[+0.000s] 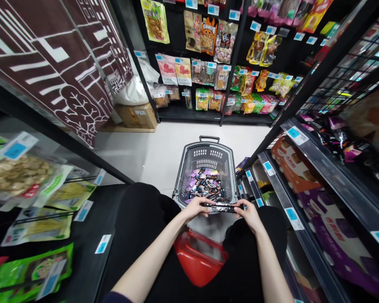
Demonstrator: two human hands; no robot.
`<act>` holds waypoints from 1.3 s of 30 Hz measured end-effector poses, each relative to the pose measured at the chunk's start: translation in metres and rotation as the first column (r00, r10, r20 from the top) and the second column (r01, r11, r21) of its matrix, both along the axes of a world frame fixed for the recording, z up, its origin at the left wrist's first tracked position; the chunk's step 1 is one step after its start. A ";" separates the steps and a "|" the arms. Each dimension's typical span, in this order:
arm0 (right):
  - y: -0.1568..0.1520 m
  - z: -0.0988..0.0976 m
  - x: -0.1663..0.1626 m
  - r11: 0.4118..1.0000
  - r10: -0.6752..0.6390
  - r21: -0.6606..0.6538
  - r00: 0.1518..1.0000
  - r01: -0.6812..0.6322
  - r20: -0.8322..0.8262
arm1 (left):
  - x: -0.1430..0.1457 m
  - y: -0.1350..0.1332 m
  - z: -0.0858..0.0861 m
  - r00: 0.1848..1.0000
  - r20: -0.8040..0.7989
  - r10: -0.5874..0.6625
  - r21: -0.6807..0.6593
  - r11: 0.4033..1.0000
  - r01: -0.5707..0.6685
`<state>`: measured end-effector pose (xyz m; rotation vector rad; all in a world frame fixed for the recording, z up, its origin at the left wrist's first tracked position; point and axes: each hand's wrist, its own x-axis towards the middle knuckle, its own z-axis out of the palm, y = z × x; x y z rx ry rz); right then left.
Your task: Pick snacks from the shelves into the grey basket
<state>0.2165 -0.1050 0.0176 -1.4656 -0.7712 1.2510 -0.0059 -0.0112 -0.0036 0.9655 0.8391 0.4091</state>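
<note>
A slim black and silver wrapped snack packet [220, 207] is stretched level between my two hands, above the near rim of a grey shopping basket [177, 179]. My left hand [197, 209] pinches its left end, and my right hand [246, 212] has fingers closed on its right end. Inside the basket lies a loose pile of small snack packets [205, 184] in black, purple and blue wrappers. The print on the held packet is too small to read. The basket's handle [209, 138] rests at the far side.
Below my hands, between my knees, is a red plastic stool [198, 263]. Bagged snacks hang on the left shelf [107, 219] and the back rack [189, 114]. Cartons [331, 223] fill the right shelf. A cardboard box [136, 116] stands at the back left.
</note>
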 end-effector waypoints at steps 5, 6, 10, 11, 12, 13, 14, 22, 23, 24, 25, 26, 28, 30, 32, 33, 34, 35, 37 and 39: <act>0.001 -0.002 0.001 0.999 -0.031 0.027 0.999 0.031 0.019 | 0.003 0.003 0.001 0.999 -0.045 0.026 0.048 0.999 -0.024; 0.002 -0.004 0.001 0.999 -0.039 0.029 0.999 0.038 0.021 | 0.004 0.003 0.002 0.998 -0.054 0.037 0.062 0.998 -0.033; 0.005 -0.014 -0.003 0.996 -0.088 0.023 0.995 0.087 0.037 | 0.008 0.001 0.007 0.994 -0.080 0.079 0.139 0.988 -0.067; 0.006 -0.017 -0.004 0.995 -0.099 0.020 0.994 0.098 0.043 | 0.009 0.000 0.009 0.992 -0.084 0.091 0.162 0.984 -0.076; 0.006 -0.019 -0.006 0.994 -0.106 0.019 0.993 0.105 0.047 | 0.011 -0.002 0.011 0.991 -0.088 0.106 0.185 0.979 -0.088; 0.007 -0.020 -0.007 0.994 -0.109 0.020 0.993 0.108 0.049 | 0.012 -0.004 0.013 0.988 -0.092 0.125 0.206 0.973 -0.104; 0.008 -0.021 -0.008 0.994 -0.111 0.024 0.993 0.110 0.049 | 0.014 -0.006 0.014 0.984 -0.097 0.148 0.225 0.967 -0.123; 0.012 -0.012 -0.010 0.988 -0.121 0.101 0.993 0.121 -0.004 | 0.015 -0.011 0.017 0.939 -0.028 0.341 0.338 0.888 -0.312; 0.012 -0.010 -0.011 0.987 -0.119 0.108 0.993 0.120 -0.018 | 0.014 -0.010 0.017 0.933 0.006 0.361 0.326 0.881 -0.343; 0.011 -0.009 -0.011 0.986 -0.116 0.115 0.993 0.119 -0.035 | 0.013 -0.008 0.017 0.929 0.047 0.368 0.292 0.884 -0.365; 0.010 -0.008 -0.011 0.985 -0.115 0.124 0.992 0.122 -0.055 | 0.012 -0.006 0.016 0.928 0.092 0.361 0.238 0.897 -0.373; 0.010 -0.008 -0.010 0.983 -0.117 0.133 0.990 0.127 -0.076 | 0.010 -0.004 0.016 0.929 0.139 0.342 0.172 0.916 -0.363; 0.008 -0.006 -0.008 0.977 -0.134 0.148 0.984 0.151 -0.121 | 0.006 0.001 0.016 0.937 0.215 0.275 0.046 0.955 -0.292; 0.007 -0.004 -0.004 0.974 -0.148 0.147 0.974 0.174 -0.169 | 0.000 0.006 0.018 0.944 0.265 0.196 -0.041 0.980 -0.192; 0.007 -0.002 0.000 0.975 -0.147 0.135 0.964 0.179 -0.223 | -0.007 0.010 0.022 0.944 0.302 0.130 -0.095 0.990 -0.106; 0.006 -0.001 0.002 0.976 -0.143 0.125 0.958 0.179 -0.249 | -0.010 0.011 0.024 0.941 0.320 0.106 -0.112 0.991 -0.073; 0.006 -0.001 0.003 0.978 -0.141 0.111 0.951 0.177 -0.274 | -0.013 0.011 0.026 0.936 0.341 0.088 -0.126 0.991 -0.048; 0.005 0.000 0.005 0.979 -0.143 0.096 0.944 0.178 -0.297 | -0.015 0.011 0.027 0.929 0.363 0.077 -0.137 0.990 -0.029; 0.005 0.001 0.008 0.981 -0.150 0.063 0.930 0.181 -0.337 | -0.016 0.009 0.028 0.912 0.403 0.074 -0.151 0.989 -0.014; 0.004 0.003 0.009 0.983 -0.150 0.046 0.919 0.178 -0.365 | -0.014 0.007 0.026 0.901 0.423 0.100 -0.164 0.986 -0.033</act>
